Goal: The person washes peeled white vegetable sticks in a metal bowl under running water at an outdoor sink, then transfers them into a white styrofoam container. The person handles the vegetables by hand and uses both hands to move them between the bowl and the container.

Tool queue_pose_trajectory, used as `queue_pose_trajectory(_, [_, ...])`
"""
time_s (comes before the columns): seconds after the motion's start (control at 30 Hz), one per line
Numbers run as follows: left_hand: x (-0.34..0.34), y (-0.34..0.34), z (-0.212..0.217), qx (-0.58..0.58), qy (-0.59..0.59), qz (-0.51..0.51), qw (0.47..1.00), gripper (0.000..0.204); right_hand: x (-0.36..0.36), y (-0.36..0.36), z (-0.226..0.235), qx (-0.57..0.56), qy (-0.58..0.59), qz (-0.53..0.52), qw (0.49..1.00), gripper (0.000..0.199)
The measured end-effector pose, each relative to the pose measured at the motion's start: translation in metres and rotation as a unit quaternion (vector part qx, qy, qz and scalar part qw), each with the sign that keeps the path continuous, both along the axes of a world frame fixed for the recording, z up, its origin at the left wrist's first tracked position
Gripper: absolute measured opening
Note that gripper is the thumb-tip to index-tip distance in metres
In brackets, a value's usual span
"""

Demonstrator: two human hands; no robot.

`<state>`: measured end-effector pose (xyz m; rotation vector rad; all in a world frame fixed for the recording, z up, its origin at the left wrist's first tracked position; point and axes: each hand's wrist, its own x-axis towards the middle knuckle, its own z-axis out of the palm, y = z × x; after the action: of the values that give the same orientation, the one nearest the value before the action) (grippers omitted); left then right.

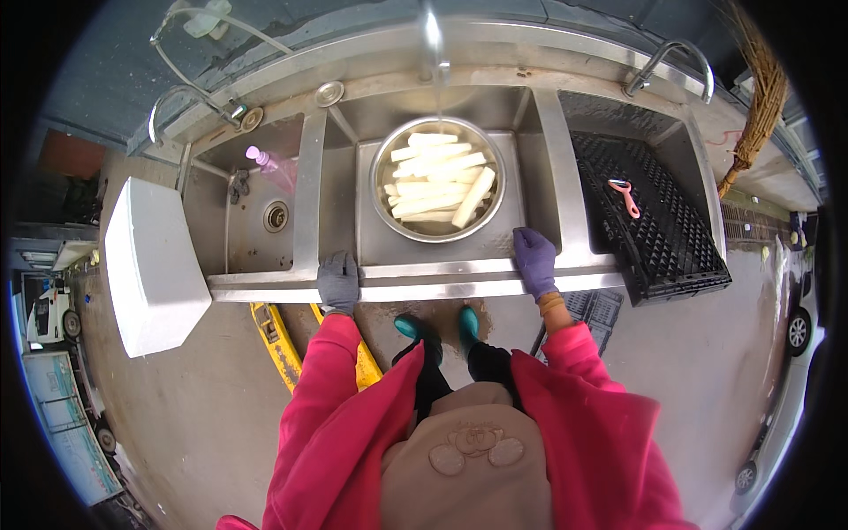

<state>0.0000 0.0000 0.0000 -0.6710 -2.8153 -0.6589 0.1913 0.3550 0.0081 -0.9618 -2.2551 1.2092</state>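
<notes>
My left hand (339,279), in a grey glove, is closed over the front edge of the steel sink (402,293). Further right, my purple-gloved right hand (534,261) grips the same edge with its fingers curled. Between and beyond them, a round metal bowl (382,200) sits in the middle basin, apart from both hands. Several long, peeled white root vegetables (435,175) lie piled in it. The middle faucet (434,42) hangs over the bowl, and a thin stream of water seems to fall from it.
A pink-handled peeler (625,198) lies on a black plastic crate (658,238) across the right basin. The left basin holds a pink bottle (276,170). A white foam box (155,265) stands at the left. Yellow metal bars (276,344) and a dark crate (594,316) lie below the sink.
</notes>
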Motion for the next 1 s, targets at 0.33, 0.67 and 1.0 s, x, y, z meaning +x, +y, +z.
queue_pose_trajectory(0.33, [-0.0008, 0.0021, 0.0040, 0.033, 0.004, -0.004, 0.999, 0.019, -0.0009, -0.0011, 0.0022, 0.022, -0.032, 0.006, 0.999, 0.025])
queue_pose_trajectory(0.67, [-0.0004, 0.0048, 0.0068, 0.030, 0.003, -0.005, 1.000, 0.018, -0.0002, -0.0028, 0.0067, -0.013, -0.008, -0.001, 1.000, 0.023])
queue_pose_trajectory(1.0, [0.0007, 0.0057, 0.0077, 0.020, -0.013, 0.008, 1.000, 0.018, -0.0004, -0.0001, 0.0040, 0.039, -0.030, 0.019, 0.999, 0.022])
